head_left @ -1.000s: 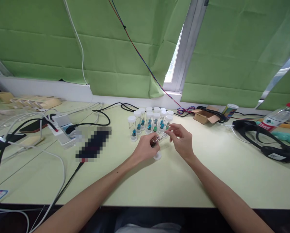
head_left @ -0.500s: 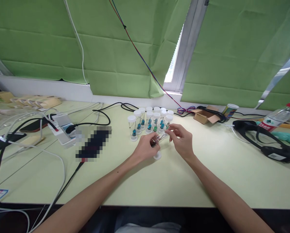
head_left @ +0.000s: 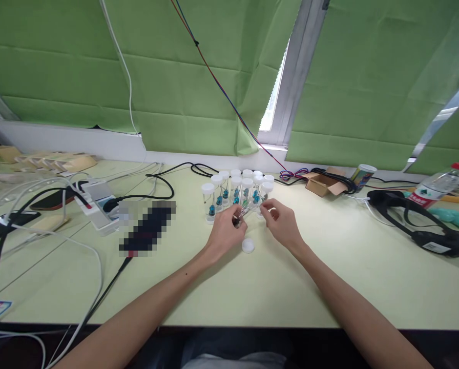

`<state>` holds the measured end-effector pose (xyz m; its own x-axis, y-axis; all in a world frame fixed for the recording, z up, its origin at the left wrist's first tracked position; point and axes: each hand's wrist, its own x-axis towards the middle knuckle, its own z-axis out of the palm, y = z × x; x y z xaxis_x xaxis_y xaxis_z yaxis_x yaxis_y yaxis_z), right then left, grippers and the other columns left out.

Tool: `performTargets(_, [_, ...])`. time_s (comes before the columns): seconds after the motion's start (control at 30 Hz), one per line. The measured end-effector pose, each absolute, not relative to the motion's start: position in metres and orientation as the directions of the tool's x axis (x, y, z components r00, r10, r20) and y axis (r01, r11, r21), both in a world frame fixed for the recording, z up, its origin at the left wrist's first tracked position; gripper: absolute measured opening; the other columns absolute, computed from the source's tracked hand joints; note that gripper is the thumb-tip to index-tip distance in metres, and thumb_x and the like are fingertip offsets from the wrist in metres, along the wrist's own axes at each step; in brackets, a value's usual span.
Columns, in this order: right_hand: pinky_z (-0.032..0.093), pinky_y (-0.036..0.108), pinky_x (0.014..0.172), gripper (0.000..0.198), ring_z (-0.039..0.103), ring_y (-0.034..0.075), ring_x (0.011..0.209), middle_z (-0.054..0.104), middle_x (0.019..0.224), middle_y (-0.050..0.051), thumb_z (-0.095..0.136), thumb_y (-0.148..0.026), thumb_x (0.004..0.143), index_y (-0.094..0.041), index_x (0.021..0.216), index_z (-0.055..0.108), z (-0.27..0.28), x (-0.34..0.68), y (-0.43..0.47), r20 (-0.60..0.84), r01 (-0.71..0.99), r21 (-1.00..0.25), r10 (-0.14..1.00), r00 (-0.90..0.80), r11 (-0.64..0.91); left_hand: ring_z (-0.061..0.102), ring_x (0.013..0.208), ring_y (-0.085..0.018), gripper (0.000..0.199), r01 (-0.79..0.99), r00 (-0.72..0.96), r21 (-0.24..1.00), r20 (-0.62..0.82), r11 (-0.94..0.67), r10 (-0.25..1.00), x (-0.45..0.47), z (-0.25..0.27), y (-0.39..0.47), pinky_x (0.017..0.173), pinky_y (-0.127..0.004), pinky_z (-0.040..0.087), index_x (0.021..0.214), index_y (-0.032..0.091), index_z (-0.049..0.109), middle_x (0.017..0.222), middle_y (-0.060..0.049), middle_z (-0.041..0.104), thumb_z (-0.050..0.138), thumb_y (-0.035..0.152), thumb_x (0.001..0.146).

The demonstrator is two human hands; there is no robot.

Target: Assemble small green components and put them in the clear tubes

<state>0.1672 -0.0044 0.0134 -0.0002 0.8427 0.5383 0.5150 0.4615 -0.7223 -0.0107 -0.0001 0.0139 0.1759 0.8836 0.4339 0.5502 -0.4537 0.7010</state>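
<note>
My left hand (head_left: 226,226) is closed around a clear tube (head_left: 247,210), tilted, with something dark near its lower end by the fingers. My right hand (head_left: 280,221) is pinched at the tube's far end; what sits between its fingertips is too small to make out. Just below the hands, a loose white cap (head_left: 248,246) lies on the table. Behind them stand several clear capped tubes (head_left: 208,197) with blue or green pieces and thin metal rods inside. My hands hide the lower parts of some.
On the left of the table (head_left: 229,292) are a white power strip (head_left: 101,205), tangled cables and a pixelated dark device (head_left: 148,228). At right are an open cardboard box (head_left: 324,185), a printed can (head_left: 363,177), a black headset (head_left: 417,225) and a plastic bottle (head_left: 431,189).
My left hand has shifted slightly left and up with the tube. My right hand has drawn a little left, its fingers more curled. The white cap shows more fully.
</note>
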Motion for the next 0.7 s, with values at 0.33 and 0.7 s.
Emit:
performTargets(0.33, [0.045,0.029,0.065,0.034,0.058,0.016,0.071,0.066,0.092,0.005,0.068,-0.051,0.083,-0.02,0.097,0.068,0.008,0.164,-0.013,0.221,0.641,-0.526,0.817,-0.532,0.559,0.058,0.07,-0.017,0.019,0.571,0.085,0.737,0.384,-0.36,0.919,-0.013,0.013,0.003,0.07,-0.03,0.045,0.096,0.02,0.06,0.082,-0.002,0.065,0.056,0.027,0.079])
performTargets(0.7, [0.042,0.029,0.065,0.041,0.056,0.017,0.074,0.064,0.094,0.003,0.083,-0.046,0.07,-0.021,0.096,0.063,0.015,0.166,-0.016,0.128,0.648,-0.505,0.792,-0.597,0.57,0.058,0.07,-0.017,0.015,0.562,0.088,0.755,0.35,-0.336,0.933,-0.014,0.012,0.003,0.068,-0.03,0.044,0.093,0.02,0.058,0.083,-0.002,0.064,0.056,0.027,0.08])
